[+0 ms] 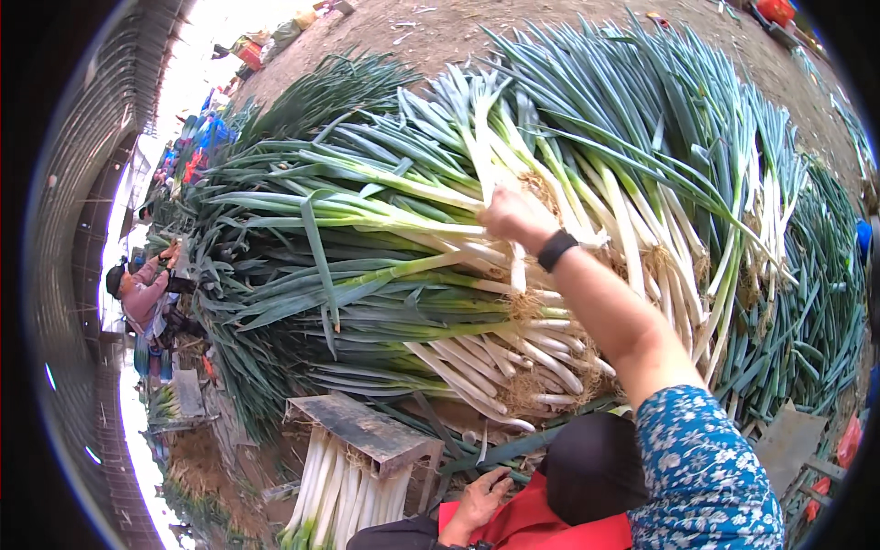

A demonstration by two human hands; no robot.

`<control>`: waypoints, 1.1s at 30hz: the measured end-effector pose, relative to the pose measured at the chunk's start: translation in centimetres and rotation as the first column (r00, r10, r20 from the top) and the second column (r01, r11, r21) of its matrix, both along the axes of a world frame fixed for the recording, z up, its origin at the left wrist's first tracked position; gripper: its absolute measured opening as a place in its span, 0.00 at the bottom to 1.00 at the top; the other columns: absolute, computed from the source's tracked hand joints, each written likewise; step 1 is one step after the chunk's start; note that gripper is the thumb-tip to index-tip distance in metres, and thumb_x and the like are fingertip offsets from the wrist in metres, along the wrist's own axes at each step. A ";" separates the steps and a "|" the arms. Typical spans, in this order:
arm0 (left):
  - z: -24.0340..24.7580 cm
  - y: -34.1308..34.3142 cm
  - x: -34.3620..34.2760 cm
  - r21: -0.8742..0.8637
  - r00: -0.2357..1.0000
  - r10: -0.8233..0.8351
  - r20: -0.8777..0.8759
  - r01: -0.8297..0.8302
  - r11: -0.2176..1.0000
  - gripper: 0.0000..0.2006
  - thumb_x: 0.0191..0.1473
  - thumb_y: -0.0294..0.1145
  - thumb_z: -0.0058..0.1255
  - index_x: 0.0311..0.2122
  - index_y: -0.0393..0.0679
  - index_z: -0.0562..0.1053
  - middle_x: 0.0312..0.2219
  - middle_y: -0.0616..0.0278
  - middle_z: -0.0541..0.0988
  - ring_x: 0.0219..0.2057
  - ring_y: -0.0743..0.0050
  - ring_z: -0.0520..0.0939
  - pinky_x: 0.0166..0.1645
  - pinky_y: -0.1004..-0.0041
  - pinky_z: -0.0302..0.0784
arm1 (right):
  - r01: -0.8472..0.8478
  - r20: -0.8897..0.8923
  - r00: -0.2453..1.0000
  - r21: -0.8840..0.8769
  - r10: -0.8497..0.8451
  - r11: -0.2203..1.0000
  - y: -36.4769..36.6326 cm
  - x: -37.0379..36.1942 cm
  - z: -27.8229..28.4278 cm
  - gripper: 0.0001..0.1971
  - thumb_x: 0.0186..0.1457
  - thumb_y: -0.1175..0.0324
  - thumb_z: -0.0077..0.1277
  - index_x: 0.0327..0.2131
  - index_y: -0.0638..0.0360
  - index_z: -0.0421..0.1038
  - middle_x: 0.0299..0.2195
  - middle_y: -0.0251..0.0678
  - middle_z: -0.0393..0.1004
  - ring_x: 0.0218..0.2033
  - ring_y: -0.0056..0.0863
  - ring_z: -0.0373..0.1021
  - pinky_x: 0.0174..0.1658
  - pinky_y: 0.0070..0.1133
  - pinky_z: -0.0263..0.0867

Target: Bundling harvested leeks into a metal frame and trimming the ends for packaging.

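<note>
My right hand reaches out over a big pile of long green onions and is closed around a green onion stalk. Its green end points away from me, and a white root end shows just below the fist. A dark band circles that wrist. My left hand rests low, beside my dark knee and a red apron; its fingers are loosely bent, with nothing seen in them. Nearer me, white stalks with brown roots lie in a heap.
A small worn bench stands at the lower left, with white stalks beside it. More green onions lie at the right, near a flat board. A person in pink works at the far left. Bare soil lies beyond.
</note>
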State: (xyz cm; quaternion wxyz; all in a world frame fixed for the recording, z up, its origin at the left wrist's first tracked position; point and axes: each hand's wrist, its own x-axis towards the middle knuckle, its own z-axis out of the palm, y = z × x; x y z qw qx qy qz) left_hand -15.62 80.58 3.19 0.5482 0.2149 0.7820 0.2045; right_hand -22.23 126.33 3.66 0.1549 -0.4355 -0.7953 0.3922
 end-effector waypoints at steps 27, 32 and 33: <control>7.9 -1.5 -1.3 0.445 0.968 0.208 -0.141 -0.126 0.887 0.15 0.59 0.33 0.49 0.46 0.34 0.74 0.37 0.57 0.81 0.38 0.75 0.80 0.44 0.74 0.75 | -0.510 -0.548 0.760 -0.836 -0.348 0.201 -20.0 20.3 7.8 0.15 0.56 0.69 0.55 0.43 0.67 0.68 0.29 0.37 0.75 0.18 0.14 0.68 0.18 0.12 0.65; 12.0 2.3 -2.5 0.661 0.921 0.328 0.211 -0.381 0.647 0.16 0.60 0.35 0.49 0.49 0.36 0.73 0.40 0.59 0.79 0.40 0.72 0.80 0.46 0.74 0.75 | -0.620 -0.621 0.776 -0.783 -0.109 0.048 -26.8 26.9 12.5 0.35 0.48 0.68 0.58 0.57 0.70 0.54 0.32 0.48 0.75 0.18 0.27 0.71 0.20 0.21 0.69; 12.4 2.9 -2.0 0.644 0.876 0.336 0.347 -0.483 0.593 0.17 0.61 0.36 0.48 0.49 0.35 0.72 0.42 0.58 0.78 0.41 0.70 0.80 0.47 0.73 0.76 | -0.571 -0.571 0.821 -0.821 -0.011 -0.012 -28.1 27.8 13.2 0.37 0.46 0.66 0.60 0.57 0.70 0.54 0.31 0.48 0.75 0.18 0.30 0.72 0.18 0.22 0.69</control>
